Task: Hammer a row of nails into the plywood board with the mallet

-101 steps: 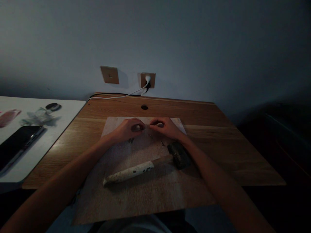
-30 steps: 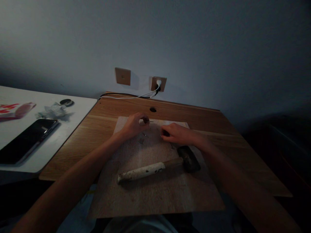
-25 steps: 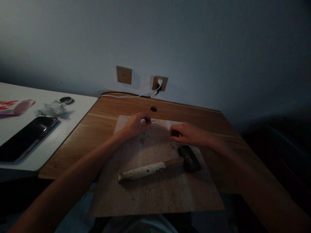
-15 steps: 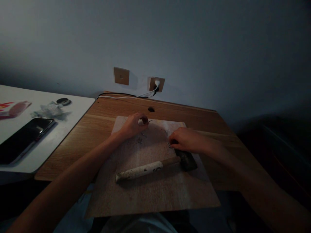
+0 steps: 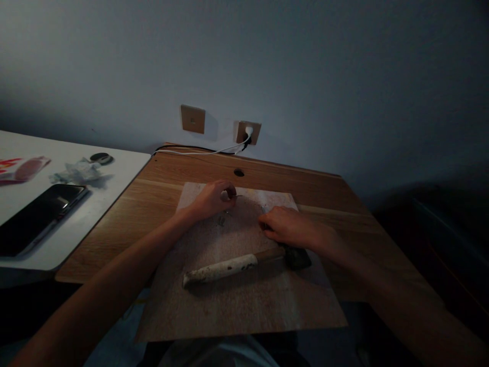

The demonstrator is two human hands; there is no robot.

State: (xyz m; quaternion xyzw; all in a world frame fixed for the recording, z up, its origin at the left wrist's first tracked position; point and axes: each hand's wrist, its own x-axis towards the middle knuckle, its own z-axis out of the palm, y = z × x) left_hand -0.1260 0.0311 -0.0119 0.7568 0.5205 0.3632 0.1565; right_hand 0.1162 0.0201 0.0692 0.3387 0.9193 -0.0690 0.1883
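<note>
My left hand [image 5: 217,199] is closed in a pinch over the far part of the wooden board [image 5: 237,311]. A thin nail [image 5: 238,195] sticks out from its fingertips to the right. My right hand [image 5: 284,224] rests low over the board's right side, fingers curled down and together; whatever they hold is hidden. Small metal pieces [image 5: 221,220] lie on the board just below my left hand, and another small piece [image 5: 263,208] lies beyond my right fingers. A hammer [image 5: 229,267] with a worn white grip lies across the board, its dark head below my right wrist.
The board rests on a brown wooden desk [image 5: 114,229] and overhangs its front edge. On the white table [image 5: 57,257] at left are a phone [image 5: 42,216], crumpled plastic [image 5: 82,173] and a red-and-white packet [image 5: 25,168]. Cables [image 5: 198,152] run along the wall to a socket [image 5: 254,133].
My right hand has moved slightly left, covering the small metal piece that showed at its fingertips. My left hand keeps its pinch, shifted a little to the right and down.
</note>
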